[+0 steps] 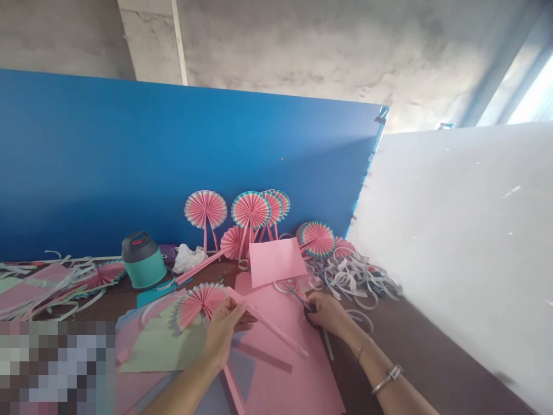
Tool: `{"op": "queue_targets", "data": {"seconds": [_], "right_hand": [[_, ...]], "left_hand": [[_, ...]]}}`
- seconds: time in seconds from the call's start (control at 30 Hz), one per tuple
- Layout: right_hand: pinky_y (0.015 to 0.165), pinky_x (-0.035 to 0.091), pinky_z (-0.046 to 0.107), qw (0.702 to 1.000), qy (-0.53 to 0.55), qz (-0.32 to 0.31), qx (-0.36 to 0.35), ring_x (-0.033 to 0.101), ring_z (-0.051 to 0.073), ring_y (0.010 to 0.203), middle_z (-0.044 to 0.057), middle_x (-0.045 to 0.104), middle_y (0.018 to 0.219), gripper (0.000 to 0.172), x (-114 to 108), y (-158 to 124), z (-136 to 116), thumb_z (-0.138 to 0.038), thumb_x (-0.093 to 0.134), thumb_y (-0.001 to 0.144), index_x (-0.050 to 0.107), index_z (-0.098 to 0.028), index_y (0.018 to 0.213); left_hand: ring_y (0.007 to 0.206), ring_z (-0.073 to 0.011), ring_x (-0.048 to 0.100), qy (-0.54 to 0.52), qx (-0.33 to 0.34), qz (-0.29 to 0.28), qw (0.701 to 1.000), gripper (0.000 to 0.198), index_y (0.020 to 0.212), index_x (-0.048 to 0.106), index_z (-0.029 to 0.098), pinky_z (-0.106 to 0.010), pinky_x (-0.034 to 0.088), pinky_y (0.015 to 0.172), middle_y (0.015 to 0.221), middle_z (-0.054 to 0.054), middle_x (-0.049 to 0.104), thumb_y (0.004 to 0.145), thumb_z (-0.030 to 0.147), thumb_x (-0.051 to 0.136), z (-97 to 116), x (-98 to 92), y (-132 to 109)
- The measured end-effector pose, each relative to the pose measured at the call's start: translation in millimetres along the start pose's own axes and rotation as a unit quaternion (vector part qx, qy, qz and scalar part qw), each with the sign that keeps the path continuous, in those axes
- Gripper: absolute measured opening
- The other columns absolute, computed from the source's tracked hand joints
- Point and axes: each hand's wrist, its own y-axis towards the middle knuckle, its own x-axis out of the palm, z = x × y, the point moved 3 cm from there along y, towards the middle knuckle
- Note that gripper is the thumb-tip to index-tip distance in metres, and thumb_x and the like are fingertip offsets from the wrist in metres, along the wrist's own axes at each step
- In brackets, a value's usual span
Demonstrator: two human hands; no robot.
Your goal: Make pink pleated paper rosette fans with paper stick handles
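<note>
My left hand (227, 325) is closed on a narrow folded pink paper strip (276, 331), which slants down to the right over large pink sheets (298, 377). Dark-handled scissors (307, 305) are in my right hand (325, 311), their blades pointing up and left, apart from the strip. Just behind them a smaller pink sheet (277, 262) stands tilted. A pleated pink paper fan (201, 305) with a pale edge lies left of my left hand, on light green paper (166, 346).
Several round pink fans (250, 210) lean against the blue panel (173, 144). A teal container with a dark top (144, 265) stands at the left. Curled white paper strips (354, 279) are heaped at the right by the white wall (458, 230).
</note>
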Motion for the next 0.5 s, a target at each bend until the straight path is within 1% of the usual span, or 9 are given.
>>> {"op": "queue_targets", "data": {"seconds": [0.03, 0.1, 0.17, 0.2, 0.23, 0.33, 0.37, 0.4, 0.5], "right_hand": [[0.055, 0.033, 0.023, 0.999, 0.033, -0.007, -0.002, 0.053, 0.015, 0.058, -0.002, 0.059, 0.060, 0.025, 0, 1, 1, -0.019, 0.063, 0.064, 0.066, -0.016, 0.089], [0.058, 0.037, 0.025, 0.995, 0.099, 0.013, -0.026, 0.054, 0.016, 0.061, 0.000, 0.061, 0.063, 0.026, -1, 1, -4, -0.024, 0.061, 0.069, 0.066, -0.014, 0.092], [0.062, 0.039, 0.026, 0.985, 0.158, 0.039, -0.065, 0.056, 0.017, 0.066, 0.003, 0.063, 0.069, 0.023, -2, -5, -21, -0.033, 0.055, 0.077, 0.067, -0.014, 0.084], [0.061, 0.038, 0.026, 0.978, 0.185, 0.018, -0.090, 0.055, 0.017, 0.066, 0.003, 0.063, 0.069, 0.029, 0, -10, -34, -0.038, 0.052, 0.081, 0.067, -0.014, 0.079], [0.059, 0.038, 0.025, 0.972, 0.210, -0.019, -0.102, 0.054, 0.016, 0.064, 0.003, 0.062, 0.066, 0.034, 5, -15, -47, -0.043, 0.051, 0.082, 0.067, -0.014, 0.073], [0.055, 0.037, 0.023, 0.943, 0.267, -0.155, -0.123, 0.052, 0.013, 0.060, 0.002, 0.063, 0.066, 0.037, 23, -28, -88, -0.047, 0.052, 0.081, 0.066, -0.015, 0.072], [0.056, 0.038, 0.023, 0.939, 0.279, -0.168, -0.111, 0.053, 0.013, 0.060, 0.002, 0.064, 0.067, 0.035, 28, -30, -97, -0.046, 0.054, 0.080, 0.067, -0.015, 0.071], [0.056, 0.039, 0.023, 0.936, 0.293, -0.171, -0.093, 0.053, 0.012, 0.058, 0.002, 0.064, 0.064, 0.035, 32, -30, -105, -0.045, 0.056, 0.079, 0.065, -0.014, 0.067], [0.052, 0.038, 0.022, 0.915, 0.359, -0.178, -0.047, 0.053, 0.011, 0.052, 0.003, 0.063, 0.056, 0.033, 41, -22, -117, -0.044, 0.065, 0.071, 0.064, -0.014, 0.058]], "left_hand": [[0.068, -0.0207, 0.069, 0.000, 0.003, 0.001, 1.000, 0.037, 0.072, 0.056, 0.018, -0.028, 0.052, 0.063, 0.067, -0.003, 0.070, 0.060, 0.049, 0.073, 0, -0.1, 0], [0.068, -0.0203, 0.069, -0.002, 0.008, 0.001, 1.000, 0.037, 0.073, 0.057, 0.018, -0.027, 0.051, 0.062, 0.069, -0.002, 0.071, 0.060, 0.049, 0.073, -1, 0.1, 1], [0.068, -0.0195, 0.069, -0.005, 0.011, 0.000, 1.000, 0.038, 0.074, 0.057, 0.017, -0.026, 0.051, 0.062, 0.071, -0.003, 0.071, 0.060, 0.049, 0.073, -1, 1.0, 1], [0.068, -0.0191, 0.069, -0.007, 0.013, -0.002, 1.000, 0.038, 0.075, 0.057, 0.017, -0.026, 0.051, 0.062, 0.072, -0.004, 0.072, 0.061, 0.049, 0.073, -2, 1.7, 1], [0.067, -0.0187, 0.069, -0.008, 0.015, -0.005, 1.000, 0.039, 0.076, 0.057, 0.017, -0.026, 0.051, 0.062, 0.072, -0.004, 0.072, 0.061, 0.048, 0.073, -2, 2.5, 0], [0.067, -0.0185, 0.069, -0.013, 0.022, -0.016, 1.000, 0.039, 0.077, 0.058, 0.016, -0.027, 0.051, 0.063, 0.074, -0.005, 0.072, 0.062, 0.049, 0.073, -2, 4.3, 0], [0.068, -0.0187, 0.069, -0.016, 0.024, -0.020, 0.999, 0.039, 0.077, 0.058, 0.016, -0.028, 0.052, 0.064, 0.075, -0.006, 0.072, 0.062, 0.049, 0.073, -2, 4.3, 0], [0.069, -0.0189, 0.069, -0.022, 0.026, -0.022, 0.999, 0.039, 0.076, 0.057, 0.016, -0.028, 0.052, 0.065, 0.075, -0.006, 0.072, 0.062, 0.049, 0.073, -1, 3.8, 0], [0.069, -0.0191, 0.069, -0.051, 0.032, -0.020, 0.998, 0.036, 0.071, 0.054, 0.017, -0.028, 0.051, 0.064, 0.072, -0.005, 0.072, 0.062, 0.047, 0.074, 3, -0.6, 2]]}}
